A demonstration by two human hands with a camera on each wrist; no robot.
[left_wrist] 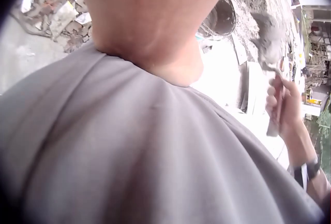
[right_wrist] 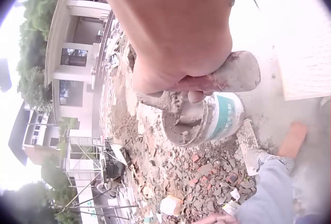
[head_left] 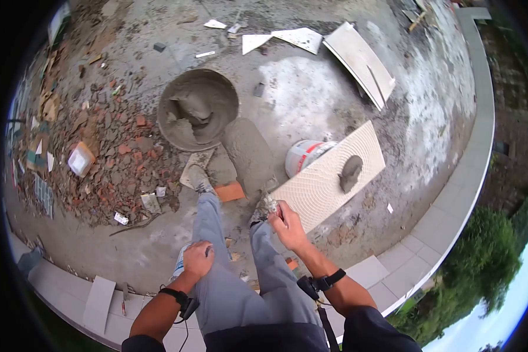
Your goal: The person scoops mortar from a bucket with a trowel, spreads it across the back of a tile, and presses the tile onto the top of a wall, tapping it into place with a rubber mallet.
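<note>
My right hand [head_left: 289,226] grips the handle [left_wrist: 278,105] of a trowel, its fingers curled round it. The trowel's blade [head_left: 247,152], coated in grey mortar, reaches forward between the shoes, near the mortar bucket [head_left: 232,88]. Wet mortar [head_left: 193,108] lies in that bucket. To the right, a ridged tile [head_left: 311,196] is tilted against a white bucket [head_left: 304,154], with a dollop of mortar [head_left: 351,173] on its face. My left hand [head_left: 198,258] rests on the left leg of the grey trousers [left_wrist: 129,141]; its fingertips are partly hidden.
Brick rubble [head_left: 114,146] spreads over the ground at the left. An orange brick [head_left: 229,191] lies between the shoes. Broken white tile pieces [head_left: 299,39] and a larger cracked tile [head_left: 361,61] lie farther off. A low tiled ledge [head_left: 475,152] curves round the right side.
</note>
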